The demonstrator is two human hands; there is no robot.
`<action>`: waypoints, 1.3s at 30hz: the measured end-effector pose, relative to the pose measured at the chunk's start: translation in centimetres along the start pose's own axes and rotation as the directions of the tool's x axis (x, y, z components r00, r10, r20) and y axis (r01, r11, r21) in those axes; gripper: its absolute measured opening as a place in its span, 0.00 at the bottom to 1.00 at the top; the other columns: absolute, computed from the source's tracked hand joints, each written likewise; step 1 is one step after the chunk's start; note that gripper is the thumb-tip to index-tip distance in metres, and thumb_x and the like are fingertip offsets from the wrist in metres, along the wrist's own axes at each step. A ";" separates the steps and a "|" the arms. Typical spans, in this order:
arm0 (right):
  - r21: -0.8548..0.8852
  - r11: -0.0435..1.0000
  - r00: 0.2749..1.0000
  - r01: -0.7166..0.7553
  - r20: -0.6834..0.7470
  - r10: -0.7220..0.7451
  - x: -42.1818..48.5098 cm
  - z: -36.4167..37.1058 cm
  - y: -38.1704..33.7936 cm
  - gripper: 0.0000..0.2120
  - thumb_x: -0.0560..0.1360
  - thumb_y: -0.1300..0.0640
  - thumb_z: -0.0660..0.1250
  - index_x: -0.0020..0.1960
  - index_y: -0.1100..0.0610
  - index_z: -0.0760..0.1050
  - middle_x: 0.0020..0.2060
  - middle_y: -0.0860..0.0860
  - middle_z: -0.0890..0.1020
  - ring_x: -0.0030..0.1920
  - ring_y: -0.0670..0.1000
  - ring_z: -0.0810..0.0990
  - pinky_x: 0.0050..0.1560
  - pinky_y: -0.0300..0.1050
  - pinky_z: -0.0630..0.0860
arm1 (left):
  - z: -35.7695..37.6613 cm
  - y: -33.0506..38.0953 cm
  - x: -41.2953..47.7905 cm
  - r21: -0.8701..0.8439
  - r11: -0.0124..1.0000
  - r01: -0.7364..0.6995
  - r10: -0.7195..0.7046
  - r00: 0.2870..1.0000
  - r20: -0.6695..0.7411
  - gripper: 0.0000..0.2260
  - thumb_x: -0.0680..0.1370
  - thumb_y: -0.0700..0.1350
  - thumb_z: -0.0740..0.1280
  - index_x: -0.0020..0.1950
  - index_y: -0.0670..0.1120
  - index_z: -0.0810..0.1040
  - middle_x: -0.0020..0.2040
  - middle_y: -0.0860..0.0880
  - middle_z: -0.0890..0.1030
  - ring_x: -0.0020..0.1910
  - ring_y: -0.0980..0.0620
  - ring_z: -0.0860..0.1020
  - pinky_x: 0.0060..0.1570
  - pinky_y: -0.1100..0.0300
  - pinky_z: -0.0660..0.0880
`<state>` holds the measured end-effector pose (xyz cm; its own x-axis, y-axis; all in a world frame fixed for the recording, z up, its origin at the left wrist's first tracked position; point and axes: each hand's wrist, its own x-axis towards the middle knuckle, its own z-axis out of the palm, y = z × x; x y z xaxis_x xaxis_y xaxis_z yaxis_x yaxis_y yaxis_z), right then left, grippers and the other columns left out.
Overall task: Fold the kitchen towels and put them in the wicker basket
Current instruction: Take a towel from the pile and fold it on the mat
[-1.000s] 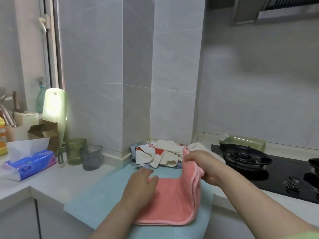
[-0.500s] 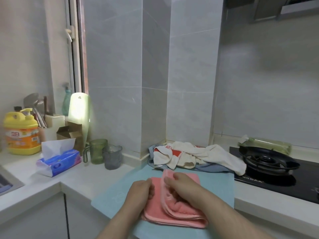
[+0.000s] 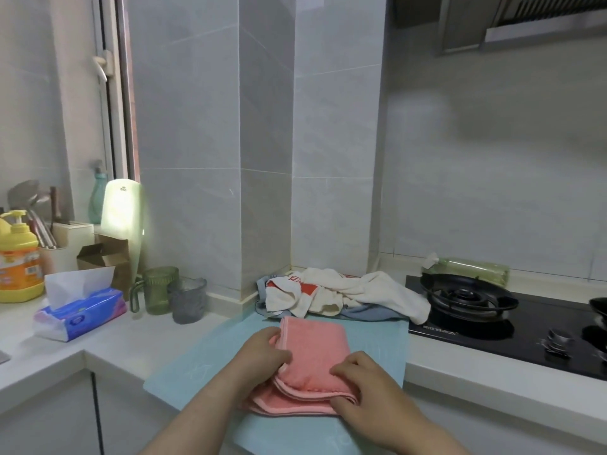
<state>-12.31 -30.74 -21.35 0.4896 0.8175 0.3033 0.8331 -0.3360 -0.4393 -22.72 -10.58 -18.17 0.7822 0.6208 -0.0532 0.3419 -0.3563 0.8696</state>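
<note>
A pink towel (image 3: 313, 356) lies folded in layers on a light blue mat (image 3: 203, 369) at the counter's front edge. My left hand (image 3: 262, 353) rests at the towel's left side, its fingertips against the edge of the top layer. My right hand (image 3: 364, 382) presses on the towel's near right corner, fingers on top, thumb along the front edge. Behind the mat a heap of unfolded towels (image 3: 341, 293), white with red print over a blue one, lies against the tiled pillar. No wicker basket is in view.
A black gas hob (image 3: 492, 316) with a burner is to the right. To the left stand a green cup (image 3: 157, 290), a grey cup (image 3: 189, 300), a tissue pack (image 3: 82, 310), a cardboard box (image 3: 105, 257) and a yellow soap bottle (image 3: 18, 257).
My right hand brought the towel's right half over to the left, making a narrower fold, then slid back to the near right corner. The view has turned left.
</note>
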 end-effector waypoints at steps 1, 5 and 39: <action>-0.040 0.999 1.000 0.010 -0.028 -0.011 0.1 0.3 -0.1 0.23 0.74 0.41 0.63 0.68 0.43 0.71 0.58 0.37 0.68 0.58 0.38 0.70 0.60 0.32 0.66 | 0.0 0.4 -0.1 -0.031 1.000 -0.003 0.003 1.000 0.000 0.25 0.74 0.41 0.67 0.70 0.53 0.70 0.56 0.45 0.78 0.26 0.57 0.76 0.26 0.65 0.70; -0.132 0.991 0.998 0.012 -0.060 -0.020 0.3 0.8 -0.6 0.27 0.73 0.38 0.61 0.71 0.42 0.67 0.60 0.39 0.69 0.61 0.42 0.70 0.58 0.37 0.68 | -0.4 1.6 0.5 -0.138 0.990 0.013 -0.022 0.998 -0.063 0.21 0.73 0.37 0.62 0.65 0.52 0.74 0.50 0.43 0.80 0.20 0.56 0.67 0.22 0.67 0.63; 0.129 0.989 0.986 0.073 0.140 -0.091 2.6 1.0 -0.4 0.21 0.64 0.44 0.54 0.49 0.20 0.71 0.54 0.32 0.76 0.58 0.36 0.71 0.63 0.32 0.65 | 1.5 -2.5 5.6 0.760 0.621 -0.191 0.141 0.981 0.132 0.27 0.83 0.58 0.44 0.80 0.51 0.50 0.81 0.48 0.50 0.79 0.47 0.47 0.76 0.44 0.50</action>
<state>-11.58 -28.02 -21.24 0.3711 0.9020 0.2209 0.8267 -0.2125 -0.5210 -18.48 -7.25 -21.37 0.8844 0.4668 0.0053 0.4586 -0.8709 0.1766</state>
